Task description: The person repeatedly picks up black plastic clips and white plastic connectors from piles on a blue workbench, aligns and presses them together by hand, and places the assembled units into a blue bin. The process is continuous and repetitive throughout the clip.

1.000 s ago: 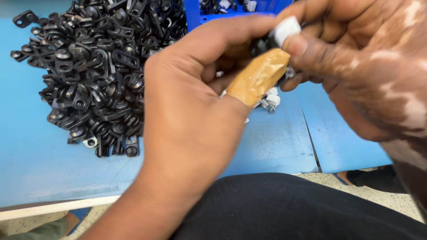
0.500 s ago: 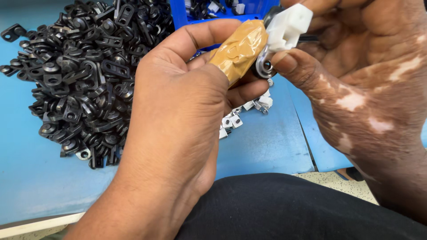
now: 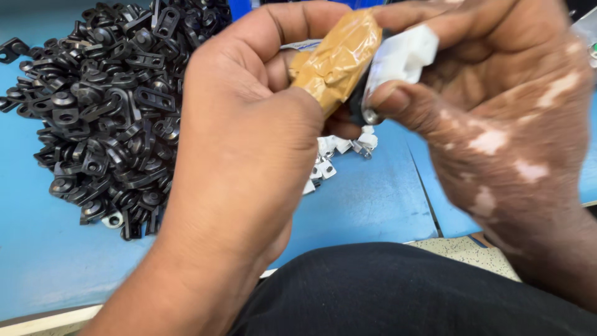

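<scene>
Black plastic clips [image 3: 102,106], each a flat tab with a hole, lie in a big loose heap on the left part of the blue table [image 3: 50,267]. One pale clip [image 3: 113,219] shows at the lower edge of this heap. A single black clip [image 3: 11,50] lies apart from it, close to the left border.

Next to the heap, in the middle, is the left hand [image 3: 249,149]. Its fingers are curled together around a tool handle wrapped in brown tape [image 3: 336,62]; the thumb lies along the top of the handle and the other fingers close under it, so the grip is tight. The handle is lifted above the table and tilts up to the right.

Under the two hands, a small group of white clips [image 3: 339,152] lies on the table, near a dark seam [image 3: 426,199] between two table panels.

On the right, the right hand [image 3: 497,118] pinches a white plastic part [image 3: 404,56] between the thumb and the fingers above it. This part touches the end of the taped handle, and a small dark and metal piece [image 3: 367,112] shows just under it, by the thumb tip. The other fingers are bent together.

At the bottom, dark trousers [image 3: 404,292] cover the lap of the person.
</scene>
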